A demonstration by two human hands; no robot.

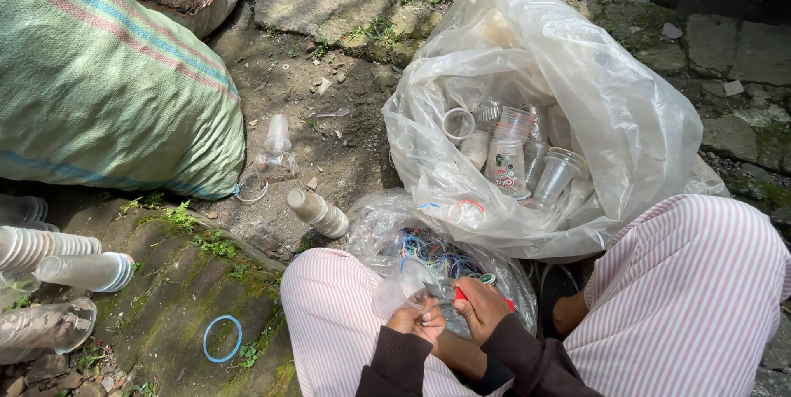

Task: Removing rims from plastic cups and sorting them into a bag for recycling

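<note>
Clear plastic cup (404,288) sits low in the near middle, between the striped knees, pinched at its rim by the left hand (422,320), whose grip is closed on it. Right hand (480,308) beside it is closed around a red-handled tool (461,293). Just beyond lies a small bag of coloured rings (437,250), and farther right a large clear bag (577,109) of cups. The ground (329,109) is bare dirt and mossy stone outdoors; a green woven sack (99,84) fills the far left.
</note>
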